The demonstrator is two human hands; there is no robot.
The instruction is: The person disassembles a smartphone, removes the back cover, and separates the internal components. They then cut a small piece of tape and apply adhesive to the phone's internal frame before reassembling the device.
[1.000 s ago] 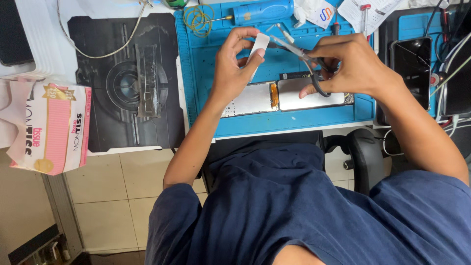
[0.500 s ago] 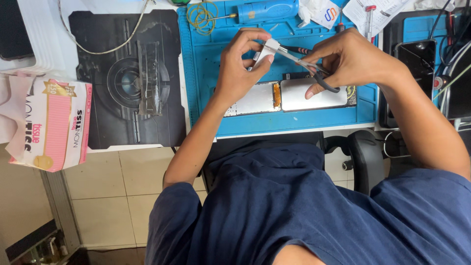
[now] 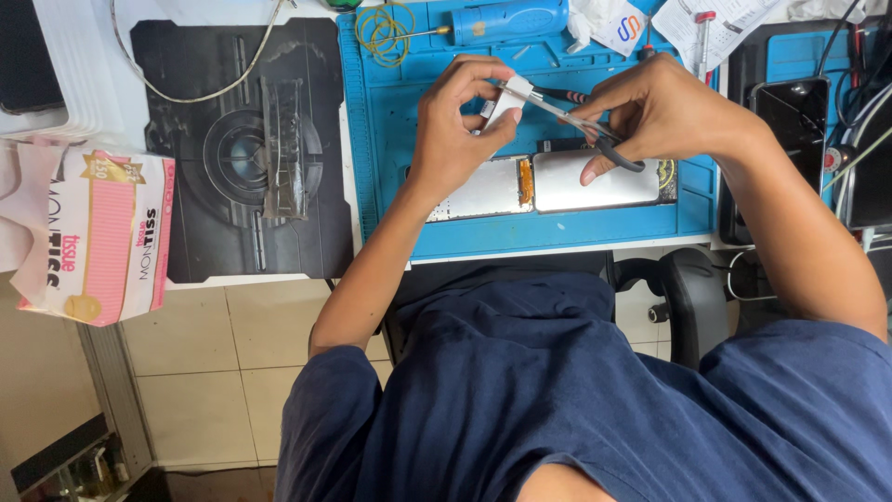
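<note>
Above the blue work mat point(image 3: 557, 237), the left hand point(image 3: 455, 130) pinched a small white piece point(image 3: 506, 98) while the right hand point(image 3: 655, 112) closed scissors point(image 3: 581, 125) on its edge; trimming appeared under way, the opened phone point(image 3: 548, 186) lying just nearer.

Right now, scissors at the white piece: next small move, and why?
Probably close the scissors to snip. Their blades already meet the small white piece, which the left hand pinches steady above the blue mat, and the right hand has fingers in the handle loops.
</note>
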